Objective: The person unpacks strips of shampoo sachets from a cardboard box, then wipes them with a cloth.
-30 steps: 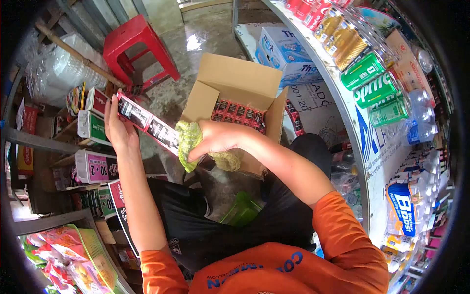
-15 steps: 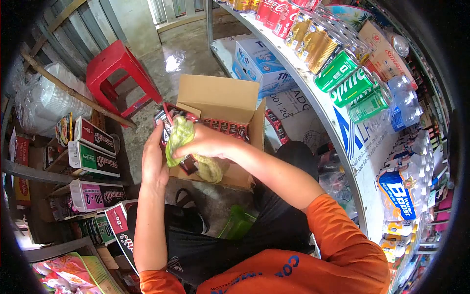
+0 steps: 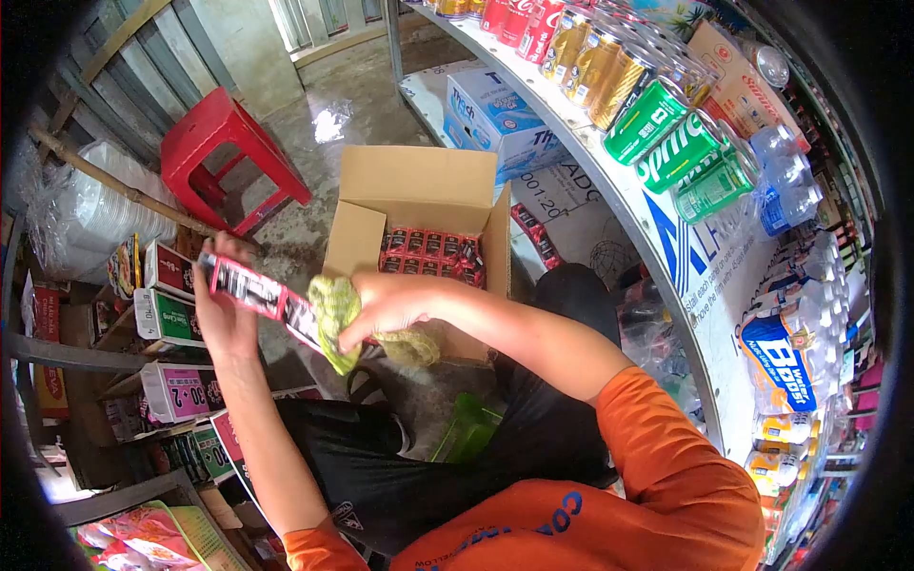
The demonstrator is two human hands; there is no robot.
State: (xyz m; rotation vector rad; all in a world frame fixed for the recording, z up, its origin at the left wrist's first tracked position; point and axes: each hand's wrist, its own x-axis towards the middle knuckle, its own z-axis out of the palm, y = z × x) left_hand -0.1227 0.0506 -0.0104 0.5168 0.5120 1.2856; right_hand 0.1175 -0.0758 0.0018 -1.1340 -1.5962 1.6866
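My left hand (image 3: 227, 314) is closed round the far end of a strip of black and red packets (image 3: 252, 290), held out at the left. The strip slants down to the right towards my right hand (image 3: 390, 306), which grips a yellow-green cloth (image 3: 335, 319) against its near end. Part of the cloth hangs below my right wrist. Beyond my hands stands an open cardboard box (image 3: 419, 176) with rows of similar packets (image 3: 433, 249) inside. Another strip of packets (image 3: 536, 236) lies just right of the box.
A red stool (image 3: 214, 133) stands at the back left. Curving along the right is a metal shelf (image 3: 624, 186) with cans and bottles. Stacked cartons (image 3: 176, 392) line the left side. A green plastic container (image 3: 466, 428) sits between my legs.
My left hand has moved left with the end of the strip, which is now stretched out. My right hand with the cloth has shifted slightly. More of the packets in the box show.
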